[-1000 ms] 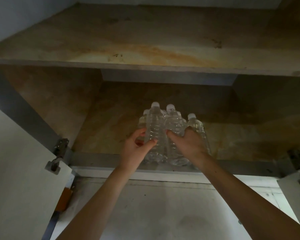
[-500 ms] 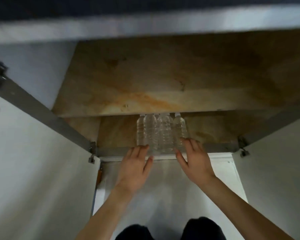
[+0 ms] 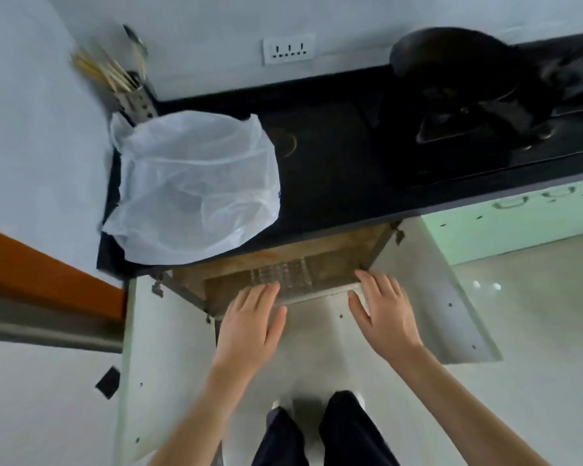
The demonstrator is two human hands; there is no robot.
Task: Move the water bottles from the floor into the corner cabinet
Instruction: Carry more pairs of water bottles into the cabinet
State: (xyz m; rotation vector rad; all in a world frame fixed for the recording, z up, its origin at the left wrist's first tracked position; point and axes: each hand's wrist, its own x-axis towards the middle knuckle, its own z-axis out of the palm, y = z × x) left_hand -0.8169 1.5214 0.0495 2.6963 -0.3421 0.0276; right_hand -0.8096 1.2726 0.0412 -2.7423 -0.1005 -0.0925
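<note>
Under the black table (image 3: 334, 196), inside the open corner cabinet (image 3: 334, 264), the water bottles (image 3: 280, 277) stood bunched near its front edge. Our left hand (image 3: 249, 326) and right hand (image 3: 382, 317) hovered at the opening, fingers straight, holding nothing. White plastic bag (image 3: 196, 190) sat on the table.

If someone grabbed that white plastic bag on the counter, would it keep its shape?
Probably not: the white plastic bag looks thin and crinkled, so it would likely sag. It bulges as if covering something, so its weight is unclear. It sits near the front edge of the black counter, so a push might slide it off.
</note>
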